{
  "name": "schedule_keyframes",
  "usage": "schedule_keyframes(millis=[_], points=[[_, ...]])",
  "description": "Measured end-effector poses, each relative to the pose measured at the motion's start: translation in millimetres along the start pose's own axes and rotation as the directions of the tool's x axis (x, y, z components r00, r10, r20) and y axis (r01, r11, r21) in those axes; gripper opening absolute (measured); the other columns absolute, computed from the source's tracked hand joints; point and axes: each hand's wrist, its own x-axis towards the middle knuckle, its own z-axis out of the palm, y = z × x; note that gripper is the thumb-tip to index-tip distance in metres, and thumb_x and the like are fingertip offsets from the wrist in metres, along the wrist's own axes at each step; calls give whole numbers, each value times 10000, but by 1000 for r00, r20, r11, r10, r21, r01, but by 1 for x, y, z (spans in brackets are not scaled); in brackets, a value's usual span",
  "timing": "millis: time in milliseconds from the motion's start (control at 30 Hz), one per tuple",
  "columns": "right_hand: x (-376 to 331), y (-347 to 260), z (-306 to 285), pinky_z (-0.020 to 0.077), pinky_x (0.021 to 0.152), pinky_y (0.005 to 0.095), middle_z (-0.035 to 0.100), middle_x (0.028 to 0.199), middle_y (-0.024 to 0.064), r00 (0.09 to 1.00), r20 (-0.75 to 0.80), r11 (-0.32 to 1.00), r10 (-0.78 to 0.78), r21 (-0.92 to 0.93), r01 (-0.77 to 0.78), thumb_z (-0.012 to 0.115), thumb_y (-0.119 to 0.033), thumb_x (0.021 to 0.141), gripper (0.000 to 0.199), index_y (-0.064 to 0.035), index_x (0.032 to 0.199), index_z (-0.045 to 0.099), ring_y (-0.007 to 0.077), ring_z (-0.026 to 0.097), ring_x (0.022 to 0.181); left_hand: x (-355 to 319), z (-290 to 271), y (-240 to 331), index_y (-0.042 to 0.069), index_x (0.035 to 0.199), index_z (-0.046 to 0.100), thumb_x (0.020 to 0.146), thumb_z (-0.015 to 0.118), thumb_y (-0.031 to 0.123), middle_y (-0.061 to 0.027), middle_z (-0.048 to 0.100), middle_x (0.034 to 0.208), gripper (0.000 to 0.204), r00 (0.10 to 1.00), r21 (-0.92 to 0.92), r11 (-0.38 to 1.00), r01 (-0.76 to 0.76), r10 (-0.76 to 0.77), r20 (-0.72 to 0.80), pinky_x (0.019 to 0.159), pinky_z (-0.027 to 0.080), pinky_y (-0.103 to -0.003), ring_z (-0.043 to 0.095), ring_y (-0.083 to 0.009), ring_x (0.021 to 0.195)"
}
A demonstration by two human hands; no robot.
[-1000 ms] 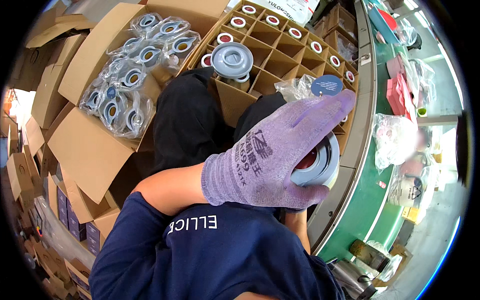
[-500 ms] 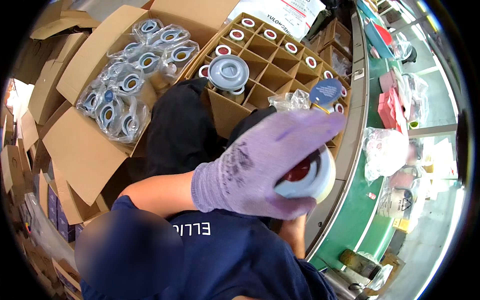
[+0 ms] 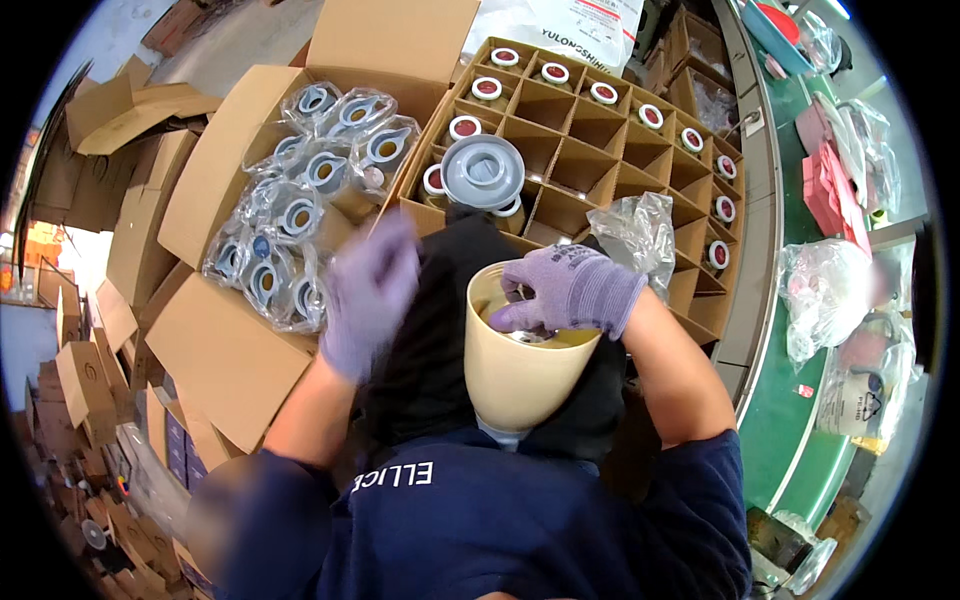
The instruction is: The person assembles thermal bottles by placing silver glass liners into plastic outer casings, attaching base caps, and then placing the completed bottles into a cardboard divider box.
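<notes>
A cream tapered jug body (image 3: 530,385) rests between my legs, its wide open end up and a blue-grey part at its narrow lower end. My gloved right hand (image 3: 575,290) reaches over the rim with curled fingers inside the opening. A shiny part shows beneath them; what they grip is hidden. My gloved left hand (image 3: 370,290) is off to the left, near the box of bagged jugs, and smeared by motion. Ahead stands a divided carton (image 3: 585,165) holding white-rimmed, red-centred bottle-like pieces (image 3: 487,89). A round grey lid-like part (image 3: 483,172) sits on its near left corner.
Left of the divided carton, an open cardboard box (image 3: 225,175) holds several plastic-wrapped blue-grey jug tops (image 3: 325,172). A crumpled clear bag (image 3: 640,235) lies over the carton. At right runs a green bench (image 3: 770,420) with plastic bags (image 3: 825,295). Empty-looking cartons (image 3: 90,385) pile up far left.
My left hand has left the jug body and swung left. The jug body now shows its wide opening, with my right hand in it. A round blue tag is no longer visible. The view has shifted.
</notes>
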Motion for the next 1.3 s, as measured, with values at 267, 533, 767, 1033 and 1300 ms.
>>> schedule_keyframes(millis=[267, 533, 767, 1033, 1300], points=[[-20, 4, 11, 526, 808, 479, 711, 916, 232, 991, -137, 1000, 8, -5, -8, 553, -619, 922, 617, -31, 1012, 716, 401, 693, 885, 151, 132, -139, 23, 1386, 551, 679, 736, 690, -247, 384, 1537, 989, 940, 765, 613, 196, -339, 31, 1192, 164, -600, 277, -416, 1466], [-64, 57, 19, 479, 1015, 344, 646, 1275, 161, 284, -939, 832, 196, 312, 458, 551, -301, 1039, 454, 21, 1358, 570, 224, 615, 1171, 84, 43, 50, -1, 1250, 510, 673, 922, 136, -114, 620, 1157, 722, 971, -240, 952, -190, 218, 95, 910, 548, -344, 635, -197, 1017], [-44, 68, 88, 405, 1111, 471, 665, 1237, 175, 433, -867, 692, -245, 156, 705, 518, -399, 1019, 456, -12, 1167, 708, 333, 603, 1211, 39, 34, 29, 2, 1132, 709, 941, 588, 607, -226, 627, 1300, 646, 699, -548, 817, -179, 498, 513, 1077, 420, -468, 592, -377, 1225], [-52, 75, 72, 443, 1049, 476, 742, 1035, 159, 409, -869, 472, -280, 246, 846, 685, -196, 842, 226, 0, 918, 768, 314, 675, 1021, 36, 46, 36, -14, 1082, 739, 924, 647, 226, -180, 726, 1133, 301, 652, -675, 698, -240, 631, 421, 1117, 339, -570, 601, -388, 1201], [-73, 54, 86, 437, 1038, 476, 721, 1143, 114, 439, -830, 731, -343, 58, 680, 680, -352, 898, 349, -66, 1089, 744, 314, 649, 1105, 24, 55, 13, 9, 1170, 718, 936, 506, 260, -191, 680, 1255, 404, 697, -610, 753, -246, 575, 428, 1213, 207, -508, 549, -393, 1289]])
